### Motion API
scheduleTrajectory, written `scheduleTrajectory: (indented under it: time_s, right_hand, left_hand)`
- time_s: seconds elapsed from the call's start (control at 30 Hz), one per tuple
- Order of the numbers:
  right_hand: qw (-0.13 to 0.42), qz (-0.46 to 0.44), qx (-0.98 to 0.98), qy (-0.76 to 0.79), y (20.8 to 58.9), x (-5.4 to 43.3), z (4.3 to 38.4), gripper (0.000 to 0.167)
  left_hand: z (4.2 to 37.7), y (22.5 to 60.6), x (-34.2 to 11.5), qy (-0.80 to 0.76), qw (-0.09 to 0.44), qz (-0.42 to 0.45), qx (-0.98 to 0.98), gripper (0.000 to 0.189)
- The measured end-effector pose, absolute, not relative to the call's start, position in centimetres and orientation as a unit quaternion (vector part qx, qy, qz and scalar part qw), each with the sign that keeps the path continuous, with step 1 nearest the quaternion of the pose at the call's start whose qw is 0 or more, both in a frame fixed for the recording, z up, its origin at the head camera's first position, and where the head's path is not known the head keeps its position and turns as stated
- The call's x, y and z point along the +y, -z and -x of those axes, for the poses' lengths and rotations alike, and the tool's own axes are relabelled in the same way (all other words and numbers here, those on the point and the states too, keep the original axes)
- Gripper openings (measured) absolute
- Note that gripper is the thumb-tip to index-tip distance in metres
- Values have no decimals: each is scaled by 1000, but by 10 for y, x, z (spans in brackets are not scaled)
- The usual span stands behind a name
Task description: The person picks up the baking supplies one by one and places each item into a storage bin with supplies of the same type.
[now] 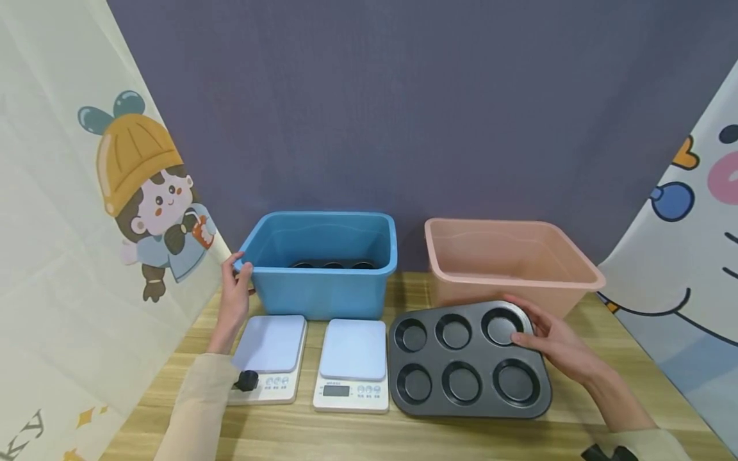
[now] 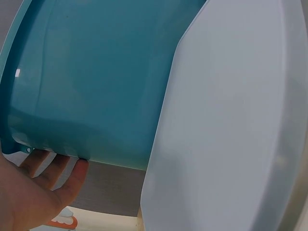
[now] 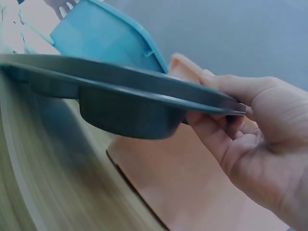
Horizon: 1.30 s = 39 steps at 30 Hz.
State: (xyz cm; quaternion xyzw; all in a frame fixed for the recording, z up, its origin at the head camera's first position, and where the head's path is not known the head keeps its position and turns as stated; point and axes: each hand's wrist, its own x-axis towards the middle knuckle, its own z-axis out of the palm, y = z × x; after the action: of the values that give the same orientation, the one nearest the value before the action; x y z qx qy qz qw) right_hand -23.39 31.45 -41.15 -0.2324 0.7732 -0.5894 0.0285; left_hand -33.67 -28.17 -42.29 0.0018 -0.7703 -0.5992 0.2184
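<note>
A wood-grain worktop (image 1: 346,442) stands before a dark curtain (image 1: 403,128). At its back are two deep bins: a pink bin (image 1: 469,293) on the right and a blue bin (image 1: 319,294) on the left, with dark round hollows (image 1: 332,264) showing inside the blue one. In front of the pink bin is a dark six-cup muffin tin (image 1: 475,356), tilted and at least partly raised off the wood, its left end just beside the nearer of two white kitchen scales (image 1: 353,352). The scales sit side by side in front of the blue bin. The tin is gripped at one corner only, so its far end could dip or twist and knock that scale; lifted too low, it could catch the pink rim. A hard pull on the blue bin could slide it into the scales. The right hand (image 1: 553,342) is closed on the tin's far right corner, thumb on top, fingers beneath. The left hand (image 1: 233,294) holds the blue bin's front left corner lightly, thumb in front, the fingers only slightly bent along the side.
</note>
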Motion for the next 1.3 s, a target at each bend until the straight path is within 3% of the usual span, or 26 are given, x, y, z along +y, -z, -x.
scheduleTrajectory:
  time_s: [0.43, 0.6, 0.93, 1.3]
  right_hand:
    - [-17, 235, 743, 626, 394, 300, 226, 59]
    - [-5, 268, 685, 677, 385, 298, 224, 60]
    - [-1, 272, 652, 708, 364, 294, 222, 60]
    - [-64, 266, 644, 714, 338, 282, 218, 57]
  left_hand:
    - [329, 414, -277, 606, 208, 2, -768, 55]
    - [321, 401, -272, 614, 193, 1, -765, 55]
    - [339, 422, -282, 600, 222, -1, -769, 57]
    - [335, 415, -281, 613, 187, -13, -767, 56]
